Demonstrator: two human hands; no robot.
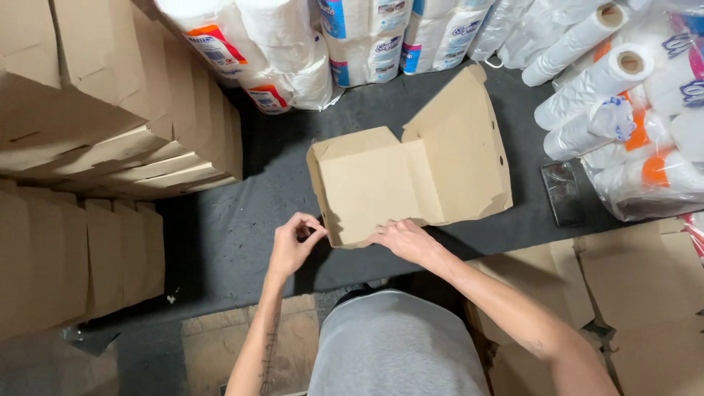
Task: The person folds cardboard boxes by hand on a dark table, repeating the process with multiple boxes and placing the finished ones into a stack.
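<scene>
Cardboard box, a brown fold-up tray lying open flat near the middle of the dark table, looks light, thin and easily creased. From the head camera, the right hand presses flat on its near edge; the left hand pinches the near-left corner flap. Edges seem the safest hold.

Both forearms reach forward; the left hand pinches its fingertips together, the right hand lies palm-down, fingers curled.
</scene>
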